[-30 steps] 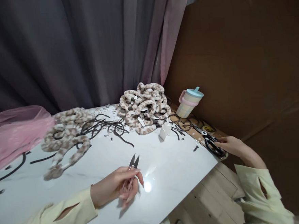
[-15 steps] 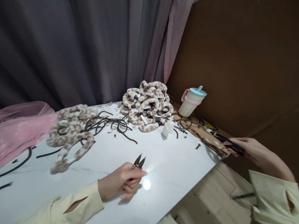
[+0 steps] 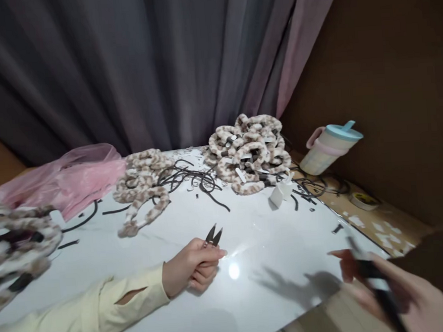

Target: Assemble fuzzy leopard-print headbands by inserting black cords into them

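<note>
Two hands, well apart, over the near part of a white table [image 3: 264,234]: left hand [image 3: 188,267] closed round small snips [image 3: 213,236], blades pointing far; right hand [image 3: 416,294], near right, blurred, gripping a black-handled tool [image 3: 388,301]; black cords [image 3: 192,178], tangled, mid-far; spotted plush rings [image 3: 253,151], heaped far, more at left; white container [image 3: 279,196] just beside the heap; lidded cup [image 3: 321,155], far right; pink bag [image 3: 97,182], far left
</note>
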The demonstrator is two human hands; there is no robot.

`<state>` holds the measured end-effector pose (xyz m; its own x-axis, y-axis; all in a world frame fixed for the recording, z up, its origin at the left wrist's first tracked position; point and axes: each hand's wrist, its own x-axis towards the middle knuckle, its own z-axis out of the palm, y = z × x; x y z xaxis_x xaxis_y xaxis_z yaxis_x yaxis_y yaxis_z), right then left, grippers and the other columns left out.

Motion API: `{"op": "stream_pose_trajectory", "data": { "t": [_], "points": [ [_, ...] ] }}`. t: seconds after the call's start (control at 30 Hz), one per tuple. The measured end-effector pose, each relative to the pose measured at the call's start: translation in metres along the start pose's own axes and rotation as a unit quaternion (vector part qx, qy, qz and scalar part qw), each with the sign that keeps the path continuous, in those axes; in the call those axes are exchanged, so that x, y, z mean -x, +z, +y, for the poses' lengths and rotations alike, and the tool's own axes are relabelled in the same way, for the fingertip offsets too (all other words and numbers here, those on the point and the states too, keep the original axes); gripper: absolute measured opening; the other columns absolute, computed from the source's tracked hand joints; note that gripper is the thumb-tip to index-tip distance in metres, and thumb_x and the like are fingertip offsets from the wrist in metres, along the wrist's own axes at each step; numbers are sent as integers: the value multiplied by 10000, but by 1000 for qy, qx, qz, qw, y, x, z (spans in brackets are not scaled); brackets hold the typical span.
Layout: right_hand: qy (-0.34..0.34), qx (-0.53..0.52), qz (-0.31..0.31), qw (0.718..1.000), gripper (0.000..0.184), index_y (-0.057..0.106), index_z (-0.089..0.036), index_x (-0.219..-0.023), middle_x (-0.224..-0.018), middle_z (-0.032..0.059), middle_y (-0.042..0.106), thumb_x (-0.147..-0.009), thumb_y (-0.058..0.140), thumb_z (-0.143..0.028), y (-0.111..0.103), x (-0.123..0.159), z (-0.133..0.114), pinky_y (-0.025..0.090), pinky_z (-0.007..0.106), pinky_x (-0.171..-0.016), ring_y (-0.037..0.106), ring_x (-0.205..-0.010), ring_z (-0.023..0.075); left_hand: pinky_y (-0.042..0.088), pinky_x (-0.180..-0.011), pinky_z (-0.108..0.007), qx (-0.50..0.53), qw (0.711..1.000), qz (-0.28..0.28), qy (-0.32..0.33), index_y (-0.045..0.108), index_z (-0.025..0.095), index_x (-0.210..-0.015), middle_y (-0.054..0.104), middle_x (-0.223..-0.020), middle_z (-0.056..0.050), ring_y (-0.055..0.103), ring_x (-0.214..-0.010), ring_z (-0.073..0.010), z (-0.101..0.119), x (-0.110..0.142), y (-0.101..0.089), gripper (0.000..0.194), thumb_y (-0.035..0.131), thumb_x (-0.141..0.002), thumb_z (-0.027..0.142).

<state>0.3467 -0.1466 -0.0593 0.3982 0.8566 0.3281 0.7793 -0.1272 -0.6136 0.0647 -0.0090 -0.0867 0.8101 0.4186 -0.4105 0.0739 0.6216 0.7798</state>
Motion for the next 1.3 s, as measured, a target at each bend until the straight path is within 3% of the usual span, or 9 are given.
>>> {"op": "stream_pose_trajectory", "data": {
  "t": [0.13, 0.3, 0.57, 0.9, 1.17, 1.3],
  "points": [
    [-150, 45, -119, 980, 305, 456, -226, -584, -463, -31, 517, -674, 663, -432, 31, 3, -33, 401, 208, -343, 473, -366, 119, 17, -305, -187, 16, 999, 28, 24, 196, 207, -419, 155, -339, 106, 130, -281, 1, 1, 7, 0, 625, 725, -583, 495],
    [-247, 114, -153, 950, 339, 336, -236, -620, -484, -57, 461, -753, 596, -406, 57, -6, -48, 361, 205, -364, 414, -378, 97, 10, -307, -198, 16, 999, 34, 24, 198, 210, -384, 151, -333, 99, 140, -278, -1, 2, 7, 0, 624, 720, -582, 487],
    [-295, 140, -113, 938, 313, 315, -240, -646, -499, -45, 472, -773, 553, -400, 70, -15, -59, 339, 224, -380, 468, -401, 122, 20, -308, -188, 45, 999, 16, 20, 209, 206, -411, 148, -343, 98, 126, -293, -7, -1, 5, -7, 581, 686, -655, 432],
    [-333, 147, -81, 928, 218, 299, -238, -650, -497, -48, 461, -773, 472, -289, 75, -17, -59, 302, 222, -380, 416, -368, 102, 29, -310, -171, 66, 998, 5, 19, 188, 208, -436, 150, -349, 99, 124, -298, -6, 1, 6, -7, 562, 673, -660, 382],
    [-362, 130, -96, 918, 138, 291, -240, -702, -492, -59, 444, -795, 387, -206, 77, -22, -56, 308, 214, -371, 437, -360, 113, 39, -289, -143, 93, 996, 1, 1, 180, 207, -442, 131, -342, 103, 113, -286, -7, 5, 6, -8, 534, 652, -656, 336],
    [-326, 99, -139, 930, 148, 291, -241, -700, -494, -60, 439, -800, 390, -195, 81, -21, -53, 306, 218, -376, 412, -360, 113, 52, -274, -127, 120, 992, -7, -21, 189, 201, -451, 143, -342, 102, 103, -281, -8, 4, 6, -9, 501, 632, -660, 303]
  ]
}}
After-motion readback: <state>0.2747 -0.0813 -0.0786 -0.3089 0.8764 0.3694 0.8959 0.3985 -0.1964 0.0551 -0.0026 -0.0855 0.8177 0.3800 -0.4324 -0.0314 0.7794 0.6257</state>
